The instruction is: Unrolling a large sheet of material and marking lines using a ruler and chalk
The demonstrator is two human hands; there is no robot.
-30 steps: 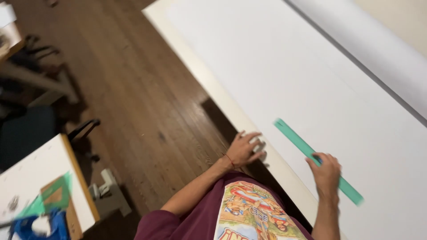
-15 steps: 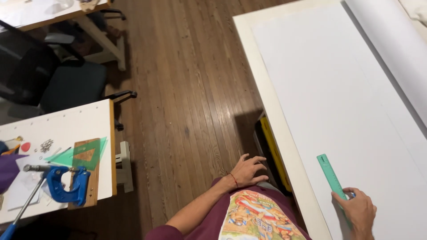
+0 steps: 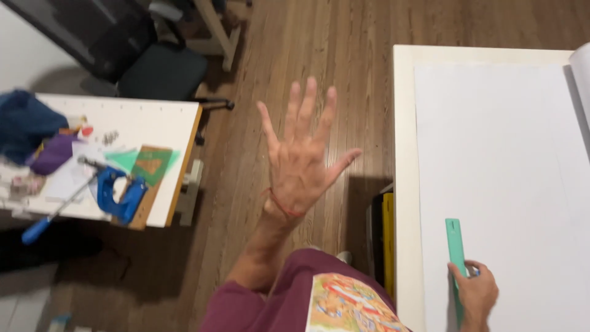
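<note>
Left hand [image 3: 301,163] is up in the air over the wood floor [image 3: 295,49], fingers spread wide, holding nothing. Right hand [image 3: 476,295] sits on the white sheet [image 3: 498,154] at the table's [image 3: 402,123] near edge, fingers pressed on the lower end of a green ruler [image 3: 455,246] lying flat, approx. parallel w/ the table edge. Side table [image 3: 166,123] at left carries a blue clamp [image 3: 114,193].

we count two hands, the left hand [image 3: 301,161] and the right hand [image 3: 477,296]. we see one green ruler [image 3: 455,247], two white tables [image 3: 405,123] [image 3: 161,123], and one blue clamp [image 3: 117,192].
</note>
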